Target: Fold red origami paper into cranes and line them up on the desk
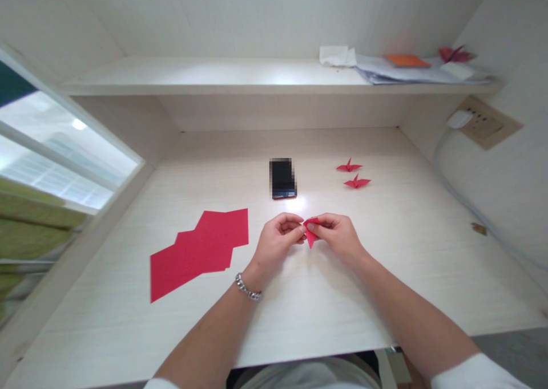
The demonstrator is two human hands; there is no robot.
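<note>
Paper, red and folded into a small piece with a point toward the person, sits between the two hands, above the desk. The right hand has it pinched, thumb pressed on the near face. The left hand is curled, thumb and fingertips meeting the paper's left edge; whether they clamp it, I cannot tell. A silver chain bracelet circles the wrist behind that left hand. Left of the grip lies an overlapping spread of red paper sheets. Beyond the grip and slightly left is a smartphone, its screen pixelated. Beyond and to the right stand two red origami cranes, one just behind the other. Farther right, a white charger is plugged into a wall socket, its cable trailing toward the person.
</note>
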